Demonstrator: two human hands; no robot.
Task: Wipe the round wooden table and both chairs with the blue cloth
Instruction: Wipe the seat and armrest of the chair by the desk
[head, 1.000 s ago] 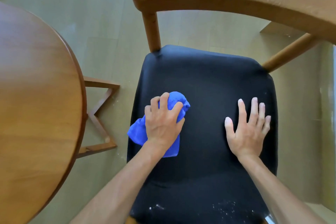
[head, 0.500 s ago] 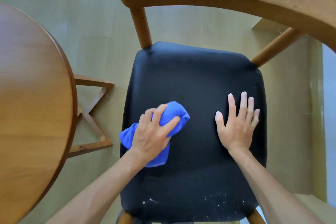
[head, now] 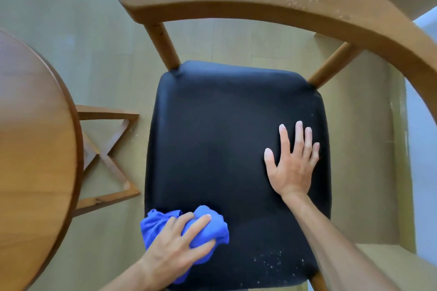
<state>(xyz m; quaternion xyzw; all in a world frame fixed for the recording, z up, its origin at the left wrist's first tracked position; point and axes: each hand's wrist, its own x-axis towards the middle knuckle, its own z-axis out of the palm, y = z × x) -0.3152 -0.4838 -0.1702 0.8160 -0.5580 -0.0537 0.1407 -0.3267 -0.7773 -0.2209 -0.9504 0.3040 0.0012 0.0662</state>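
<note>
Head view, blue cloth (head: 208,229) bunched under left hand (head: 176,247), chair seat (head: 224,125)

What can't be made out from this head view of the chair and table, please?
- Second chair: outside the frame.
- Round wooden table: cut off by the left edge; its wiped state is unclear.
- Black seat under the blue cloth and left hand: covered.
- Seat under the flat right hand: covered.
- Chair legs: hidden beneath the seat.

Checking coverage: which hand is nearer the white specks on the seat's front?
Left. The left hand, gripping the blue cloth, sits just beside the specks; the right hand rests farther back.
</note>
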